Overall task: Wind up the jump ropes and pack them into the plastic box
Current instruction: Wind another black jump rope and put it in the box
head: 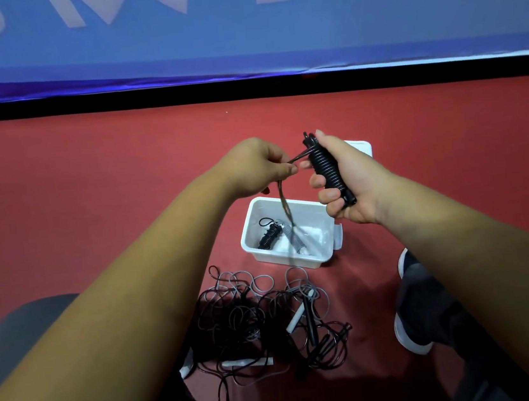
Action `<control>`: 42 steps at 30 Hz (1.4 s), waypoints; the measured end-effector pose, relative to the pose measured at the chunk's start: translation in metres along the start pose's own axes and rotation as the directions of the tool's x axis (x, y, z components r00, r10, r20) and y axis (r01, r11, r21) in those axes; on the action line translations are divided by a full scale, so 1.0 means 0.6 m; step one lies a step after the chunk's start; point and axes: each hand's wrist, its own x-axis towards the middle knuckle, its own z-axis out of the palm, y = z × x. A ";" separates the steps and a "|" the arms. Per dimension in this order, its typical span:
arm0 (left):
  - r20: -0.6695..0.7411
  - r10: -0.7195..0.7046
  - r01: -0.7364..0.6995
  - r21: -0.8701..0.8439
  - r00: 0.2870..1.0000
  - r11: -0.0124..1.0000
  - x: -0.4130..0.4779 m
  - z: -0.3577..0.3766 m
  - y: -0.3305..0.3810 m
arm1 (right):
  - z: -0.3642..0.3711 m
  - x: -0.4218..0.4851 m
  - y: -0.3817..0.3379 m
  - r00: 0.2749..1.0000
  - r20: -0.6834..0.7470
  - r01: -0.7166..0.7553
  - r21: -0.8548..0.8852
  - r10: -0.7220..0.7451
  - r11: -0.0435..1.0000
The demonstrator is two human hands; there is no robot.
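On the red floor [88,188] ahead of me: one box [311,216], top open, just below my hands in view. Two wound ropes inside it, side by side: one black bundle [269,234], one grey bundle [296,241]. A third wound one, the held rope [327,169], is up in the air and shows above the box's far-right corner.

Right hand [354,186] grips the held rope, fingers curled round it, thumb up beside the handle tips. Left hand [257,168] pinches its free cord [285,202] between thumb and fingertips. That cord runs taut from the top of the held rope to the pinch. From there it drops, blurred, across the box and partly covers the grey bundle.

Near side of the box: one tangle [248,322] of loose black and grey cord; can't count the ropes in it. Two white handles [296,318] show in it, plus at least one black handle [310,324].

Around:
- one dark shoe [415,301] with a white sole, right of the tangle
- one white piece [360,148] behind the right hand, mostly hidden, can't tell what it is
- blue banner [236,37] along the far side
- both forearms block the floor left and right

Axes:
- held rope: far-left to near-right, tilted, handle tips pointing up and away from me
- black bundle: far-right to near-left
- grey bundle: far-left to near-right
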 end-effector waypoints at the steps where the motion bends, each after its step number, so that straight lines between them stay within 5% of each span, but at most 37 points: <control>1: 0.012 0.002 -0.002 0.013 1.000 1.000 -0.002 0.000 0.001 | 0.001 -0.001 -0.002 1.000 0.002 -0.001 -0.007 0.001 1.000; 9: 0.060 0.018 -0.012 -0.111 0.998 0.994 -0.007 -0.018 -0.005 | 0.003 -0.017 -0.007 0.994 0.089 -0.060 0.011 0.059 0.998; 17: 0.118 0.000 0.000 0.003 0.993 1.000 -0.011 -0.042 -0.003 | 0.006 -0.024 -0.004 0.976 0.209 -0.059 0.000 0.057 0.998; 26: 0.274 0.088 -0.012 -0.269 0.958 0.963 -0.022 -0.039 -0.026 | -0.001 -0.010 -0.006 0.993 0.115 -0.020 0.037 0.015 0.999; 30: 0.295 0.041 0.004 -0.150 0.955 0.989 -0.017 -0.051 -0.032 | -0.008 -0.009 -0.009 0.994 0.110 -0.028 0.005 0.028 1.000; 33: 0.246 -0.010 0.003 0.025 0.969 1.000 -0.010 -0.040 -0.028 | 0.001 -0.013 -0.002 0.983 0.177 -0.046 -0.026 0.050 0.999; 42: 0.235 -0.008 0.030 -0.089 0.972 0.996 -0.014 -0.021 -0.028 | 0.004 -0.033 0.011 0.854 0.477 -0.119 -0.207 0.207 0.971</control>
